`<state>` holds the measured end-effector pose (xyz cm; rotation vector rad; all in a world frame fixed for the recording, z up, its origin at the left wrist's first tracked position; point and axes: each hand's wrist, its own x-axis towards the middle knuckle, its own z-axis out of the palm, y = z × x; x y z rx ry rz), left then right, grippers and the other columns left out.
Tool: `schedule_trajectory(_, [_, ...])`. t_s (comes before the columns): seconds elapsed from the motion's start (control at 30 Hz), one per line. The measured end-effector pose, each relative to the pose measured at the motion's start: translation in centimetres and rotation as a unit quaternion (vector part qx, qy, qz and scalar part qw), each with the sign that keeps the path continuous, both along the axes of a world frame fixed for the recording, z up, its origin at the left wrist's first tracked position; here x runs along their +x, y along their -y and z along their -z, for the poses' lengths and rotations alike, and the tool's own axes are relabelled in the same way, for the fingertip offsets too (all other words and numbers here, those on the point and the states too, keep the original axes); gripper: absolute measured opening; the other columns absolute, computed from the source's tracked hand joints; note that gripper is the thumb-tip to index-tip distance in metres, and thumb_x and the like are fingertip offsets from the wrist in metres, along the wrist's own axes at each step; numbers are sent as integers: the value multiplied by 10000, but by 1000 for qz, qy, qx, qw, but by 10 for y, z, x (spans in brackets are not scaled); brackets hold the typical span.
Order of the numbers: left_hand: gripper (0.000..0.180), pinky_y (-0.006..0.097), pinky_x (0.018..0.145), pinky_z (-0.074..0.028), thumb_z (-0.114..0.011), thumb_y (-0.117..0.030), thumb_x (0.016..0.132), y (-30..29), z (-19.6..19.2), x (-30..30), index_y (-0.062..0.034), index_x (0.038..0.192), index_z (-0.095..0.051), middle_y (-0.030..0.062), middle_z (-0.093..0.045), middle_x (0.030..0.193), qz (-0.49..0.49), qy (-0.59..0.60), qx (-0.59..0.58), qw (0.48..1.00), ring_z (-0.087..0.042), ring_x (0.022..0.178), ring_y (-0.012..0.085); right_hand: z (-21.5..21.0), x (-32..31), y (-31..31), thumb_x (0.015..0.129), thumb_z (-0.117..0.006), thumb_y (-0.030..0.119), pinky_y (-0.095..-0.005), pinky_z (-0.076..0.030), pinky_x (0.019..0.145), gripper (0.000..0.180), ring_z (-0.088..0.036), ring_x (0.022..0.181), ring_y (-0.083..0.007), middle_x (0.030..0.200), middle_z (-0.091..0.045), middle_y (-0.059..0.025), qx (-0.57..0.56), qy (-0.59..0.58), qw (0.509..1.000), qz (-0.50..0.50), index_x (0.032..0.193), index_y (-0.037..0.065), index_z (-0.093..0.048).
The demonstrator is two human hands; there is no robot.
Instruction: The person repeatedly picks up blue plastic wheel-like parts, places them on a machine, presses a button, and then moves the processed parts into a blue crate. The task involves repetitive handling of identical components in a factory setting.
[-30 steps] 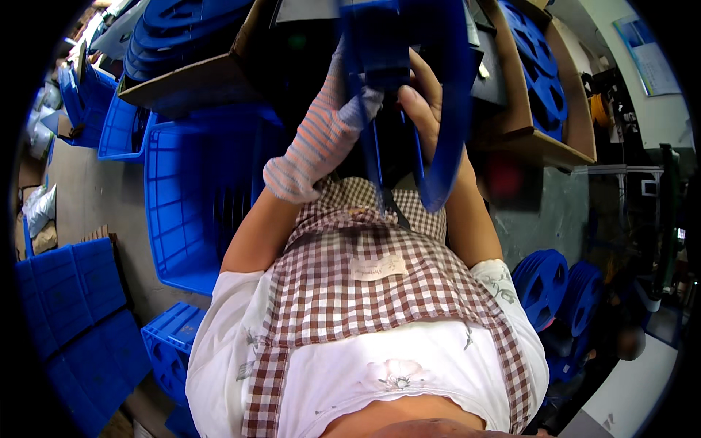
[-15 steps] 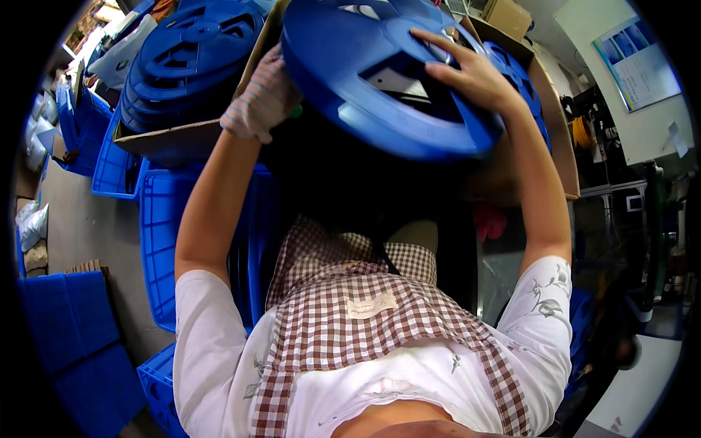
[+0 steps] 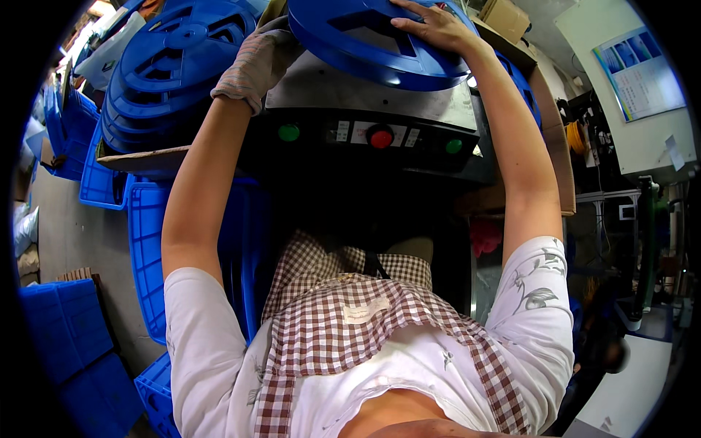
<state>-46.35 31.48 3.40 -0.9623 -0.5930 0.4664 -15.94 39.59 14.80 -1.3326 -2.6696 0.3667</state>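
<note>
A large blue plastic reel with cut-out openings lies tilted over the metal top of a machine, partly beyond the upper edge of the view. My left hand, in a striped knitted glove, is closed at the reel's left rim; its fingertips are partly hidden. Bare, my right hand rests on the reel's upper face near its right side, thumb and fingers stretched out. Below the reel, the machine's black front panel carries a red button between two green buttons.
Stacked blue reels stand in a cardboard box at the left. More reels sit in another carton at the right. Blue crates are beside my left arm, and further blue boxes stand on the floor.
The reel has moved up and away from me, uncovering the machine's metal top and button panel. Both hands have moved with it, the right one farther up.
</note>
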Motion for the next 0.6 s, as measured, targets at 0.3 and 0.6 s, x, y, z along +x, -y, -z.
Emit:
schedule_trajectory(0.3, [551, 323, 953, -463, -619, -107, 889, 141, -22, 42, -74, 1380, -371, 154, -559, 1235, -282, -894, 270, -219, -556, 1125, 237, 24, 106, 90, 766, -729, 411, -380, -446, 952, 707, -547, 1112, -266, 1163, -570, -164, 159, -264, 951, 12, 1356, 129, -459])
schedule_trajectory(0.6, [644, 372, 958, -418, -713, -103, 794, 148, 50, 42, -26, 1348, -396, 207, -545, 1219, -194, -889, 261, -322, -528, 1097, 314, 135, 152, 124, 722, -788, 283, -405, -446, 949, 912, -524, 1123, -316, 1235, -493, -179, 47, -229, 965, 123, 1452, 158, -256])
